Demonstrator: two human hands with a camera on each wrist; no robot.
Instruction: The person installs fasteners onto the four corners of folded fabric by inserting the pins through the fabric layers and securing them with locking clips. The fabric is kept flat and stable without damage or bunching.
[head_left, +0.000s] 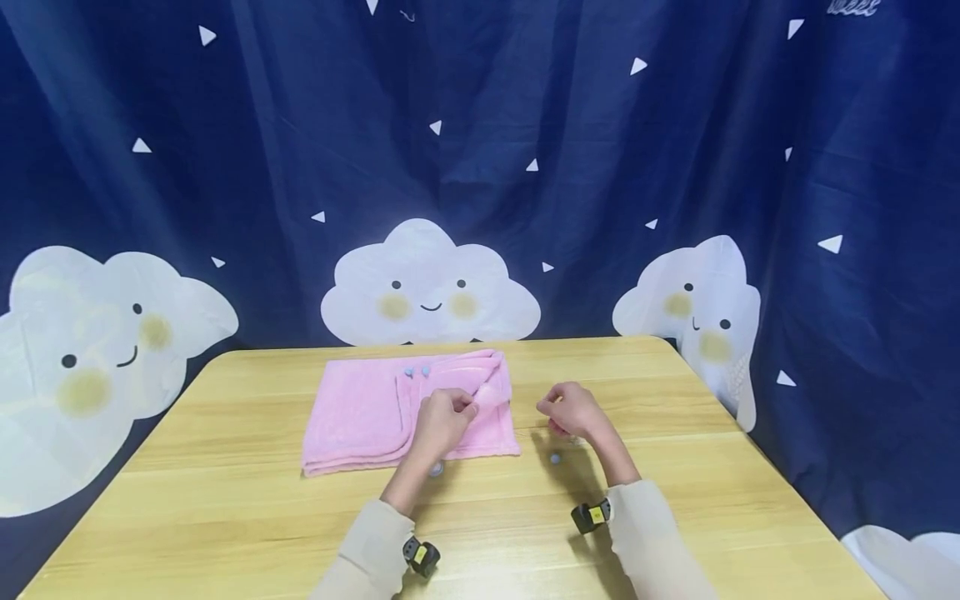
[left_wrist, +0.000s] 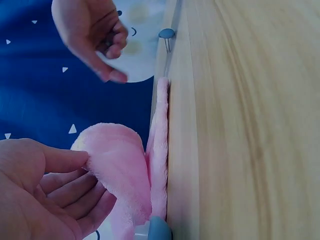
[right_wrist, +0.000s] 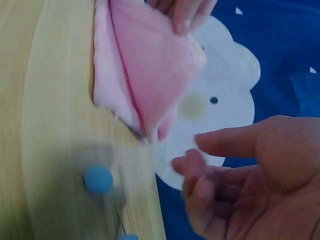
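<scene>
A folded pink fleece cloth (head_left: 352, 417) lies on the table. My left hand (head_left: 444, 421) pinches its upper layer between thumb and fingers, and the lifted flap (left_wrist: 117, 170) stands up from the layers below. My right hand (head_left: 573, 408) hovers to the right of the cloth. Its thumb and loosely curled fingers (right_wrist: 200, 200) are apart, with nothing visible between them. Two small blue-headed pieces (head_left: 408, 372) sit on the cloth's far part. On the table below the right hand is a blue round-headed pin (head_left: 555, 458).
Another small blue-headed piece (head_left: 436, 469) lies at the cloth's near edge, beside the left wrist. The light wooden table (head_left: 225, 533) ends at a dark blue curtain (head_left: 480, 167) printed with clouds and triangles. Both wrists wear small black cameras.
</scene>
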